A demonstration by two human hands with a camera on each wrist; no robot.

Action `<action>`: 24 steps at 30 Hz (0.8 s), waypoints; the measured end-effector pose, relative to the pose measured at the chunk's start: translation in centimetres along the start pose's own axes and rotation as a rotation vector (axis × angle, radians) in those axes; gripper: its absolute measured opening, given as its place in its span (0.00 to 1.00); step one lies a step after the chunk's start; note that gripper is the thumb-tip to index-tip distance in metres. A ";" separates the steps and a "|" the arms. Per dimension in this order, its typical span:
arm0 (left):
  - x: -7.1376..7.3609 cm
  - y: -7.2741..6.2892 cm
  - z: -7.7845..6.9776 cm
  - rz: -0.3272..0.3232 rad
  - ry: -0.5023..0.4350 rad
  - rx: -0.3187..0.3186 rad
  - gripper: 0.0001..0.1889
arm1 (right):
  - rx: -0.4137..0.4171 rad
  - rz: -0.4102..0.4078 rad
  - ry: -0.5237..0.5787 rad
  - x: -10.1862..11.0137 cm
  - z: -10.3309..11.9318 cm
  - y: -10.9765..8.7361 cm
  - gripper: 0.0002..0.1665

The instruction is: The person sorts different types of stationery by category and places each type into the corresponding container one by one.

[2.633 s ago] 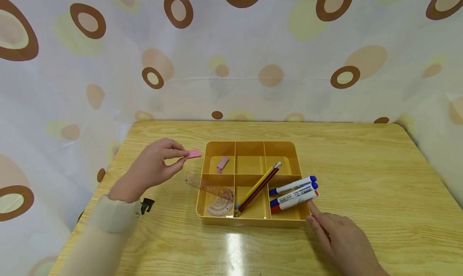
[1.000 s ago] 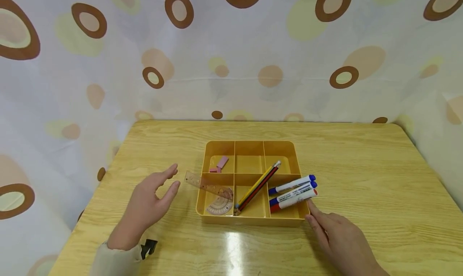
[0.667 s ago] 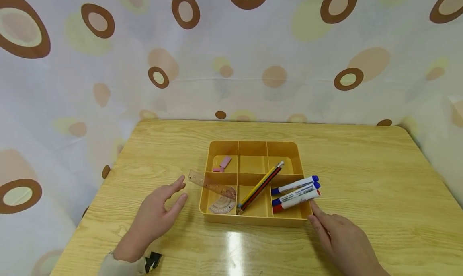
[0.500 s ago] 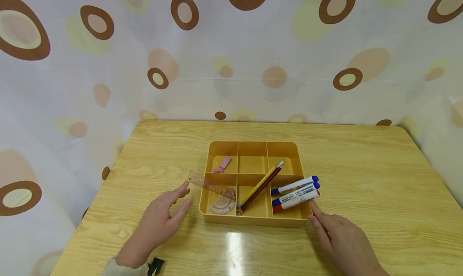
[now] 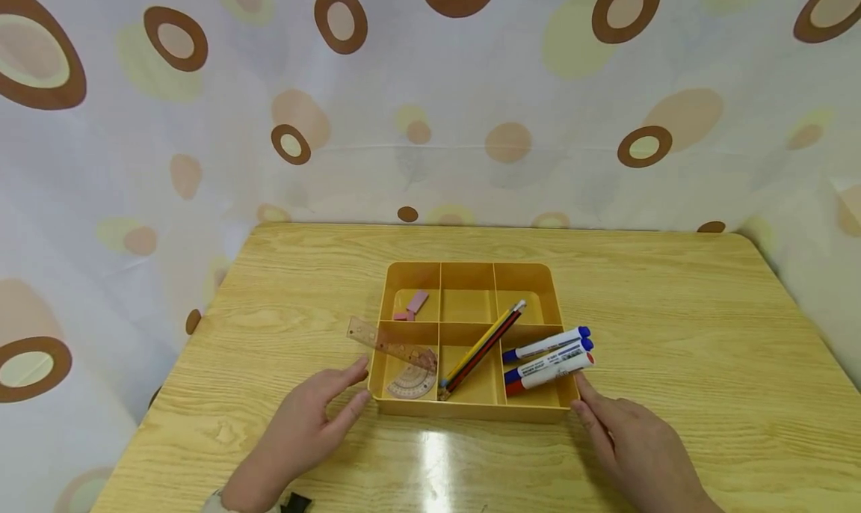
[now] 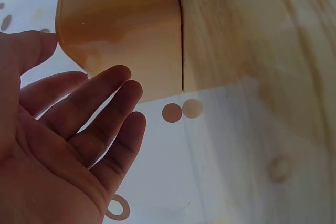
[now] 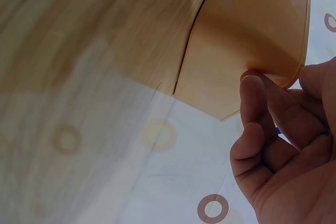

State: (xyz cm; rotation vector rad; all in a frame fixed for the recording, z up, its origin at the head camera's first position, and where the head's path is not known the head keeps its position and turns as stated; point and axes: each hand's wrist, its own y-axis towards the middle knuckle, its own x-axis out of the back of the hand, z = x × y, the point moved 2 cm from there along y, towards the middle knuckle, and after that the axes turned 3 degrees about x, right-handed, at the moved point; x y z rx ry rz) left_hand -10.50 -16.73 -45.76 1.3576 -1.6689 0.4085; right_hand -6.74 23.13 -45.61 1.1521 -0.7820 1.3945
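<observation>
A yellow six-compartment tray lies on the table. My right hand holds its front right corner, thumb at the front and index finger along the side. At the front left corner is my left hand, its fingers extended and loosely spread; in the left wrist view its thumb is at the tray's rim. Pink erasers lie in the back left compartment. A clear ruler leans out over the left wall above a protractor. Pencils slant from the front middle compartment, and whiteboard markers from the front right.
The wooden table extends around the tray on all sides. A patterned cloth hangs behind the table and along its sides. Black clip-like piece shows by the left sleeve.
The left hand let go of a pink eraser, which now lies in the back left compartment. It then moved down and right to the tray's front left corner. The right hand stayed put.
</observation>
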 end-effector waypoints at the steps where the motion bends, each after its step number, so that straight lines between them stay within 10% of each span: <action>1: -0.1 0.0 0.0 -0.009 0.005 -0.020 0.24 | 0.000 0.001 0.000 0.0 0.0 0.0 0.28; 9: -0.7 0.2 -0.1 -0.043 -0.005 -0.108 0.25 | -0.008 0.008 0.002 0.0 0.0 0.0 0.28; 24: -0.9 0.2 0.2 -0.041 -0.012 -0.082 0.24 | 0.018 -0.001 0.029 -0.1 -0.4 0.1 0.28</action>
